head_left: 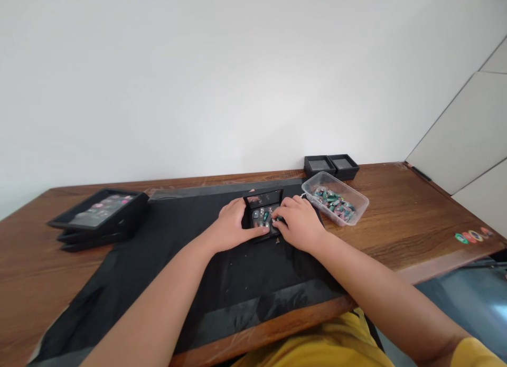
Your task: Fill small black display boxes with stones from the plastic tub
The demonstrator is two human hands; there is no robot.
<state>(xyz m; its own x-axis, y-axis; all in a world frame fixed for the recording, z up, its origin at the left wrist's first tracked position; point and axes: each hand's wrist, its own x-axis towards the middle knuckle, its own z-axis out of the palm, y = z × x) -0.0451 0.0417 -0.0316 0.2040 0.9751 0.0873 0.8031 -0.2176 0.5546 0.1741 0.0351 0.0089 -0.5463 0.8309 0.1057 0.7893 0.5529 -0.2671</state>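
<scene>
Small black display box, centre of frame, on black mat. Lid propped up at the far edge, glossy. Inside: several small stones, green, grey and reddish; exact count unclear.

Left hand, just left of the box. Palm down, fingers loosely curled along the box's left side, thumb stretched across the near edge toward the stones. Touching the box; nothing seen gripped between the fingers.

Right hand, just right of the box. Palm down, fingers bent, tips gathered at the box's right inner edge among the stones. Whether a stone is pinched there: cannot tell, tips hidden by the knuckles.

Clear plastic tub, right of centre, just beside the right hand, on the mat's far right corner. Open top, holding a heap of loose stones in green, pink and dark tones.

Two empty black trays, upper right of centre, side by side, behind the tub, at the wall edge of the wooden table.

Stack of black flat boxes, left of frame, well apart from the hands; top one tilted, showing pinkish and pale pieces under a shiny face.

Round stickers, red, green and orange, far right on the table edge.

Yellow garment, bottom edge of frame.
</scene>
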